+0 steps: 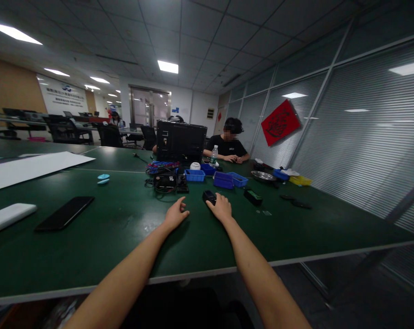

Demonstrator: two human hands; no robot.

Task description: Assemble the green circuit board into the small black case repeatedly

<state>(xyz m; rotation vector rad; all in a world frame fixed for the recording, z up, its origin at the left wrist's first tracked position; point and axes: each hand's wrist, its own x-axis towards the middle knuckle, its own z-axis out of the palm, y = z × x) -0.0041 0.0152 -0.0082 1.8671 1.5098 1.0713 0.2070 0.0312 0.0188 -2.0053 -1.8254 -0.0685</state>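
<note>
On the green table, my right hand grips a small black box-shaped device with the thumb on its near side and the fingers over its right side. What kind of device it is I cannot make out. My left hand rests on the tabletop to the left, its fingers loosely bent and apart, holding nothing. Further right lies a black box with a green top. Beyond my left hand sits a black power adapter with tangled cables.
Blue bins, a baseball, a water bottle and a black monitor stand further back. A metal pan is at the right. A dark phone-like slab lies left. A person sits across the table.
</note>
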